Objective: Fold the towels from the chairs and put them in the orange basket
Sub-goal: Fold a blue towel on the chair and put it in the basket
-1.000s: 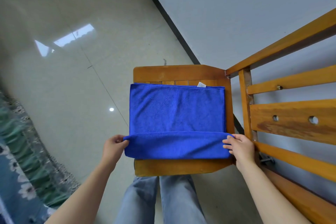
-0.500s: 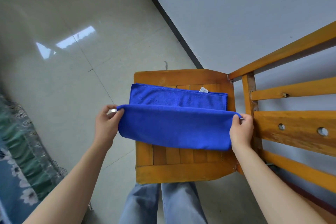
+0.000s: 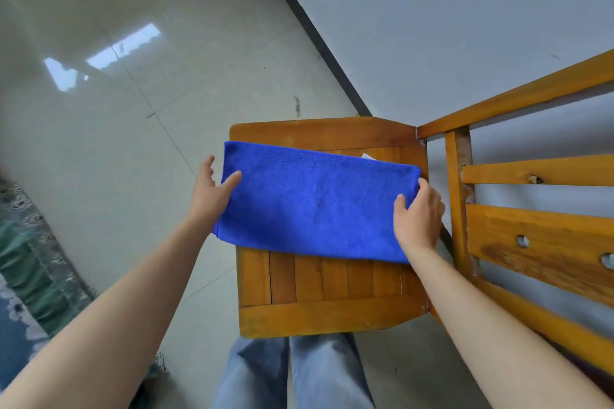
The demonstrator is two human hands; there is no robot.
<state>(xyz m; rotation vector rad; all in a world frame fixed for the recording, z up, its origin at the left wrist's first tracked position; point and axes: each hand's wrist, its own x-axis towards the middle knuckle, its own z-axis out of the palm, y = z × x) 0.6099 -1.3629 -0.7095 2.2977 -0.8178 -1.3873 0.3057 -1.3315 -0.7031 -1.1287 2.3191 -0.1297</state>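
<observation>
I see the blue towel [image 3: 315, 202] folded into a long, fuzzy band across the wooden chair [image 3: 332, 312] seat, its left end overhanging; my left hand [image 3: 211, 191] is open, thumb touching the edge; my right hand [image 3: 419, 214] rests open on the right end.

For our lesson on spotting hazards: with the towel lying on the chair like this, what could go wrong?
The towel overhangs the left edge of the chair, with the left hand barely touching it, so that end might slip off. It lies askew, a white tag poking out behind, so the next fold might come out crooked.
</observation>
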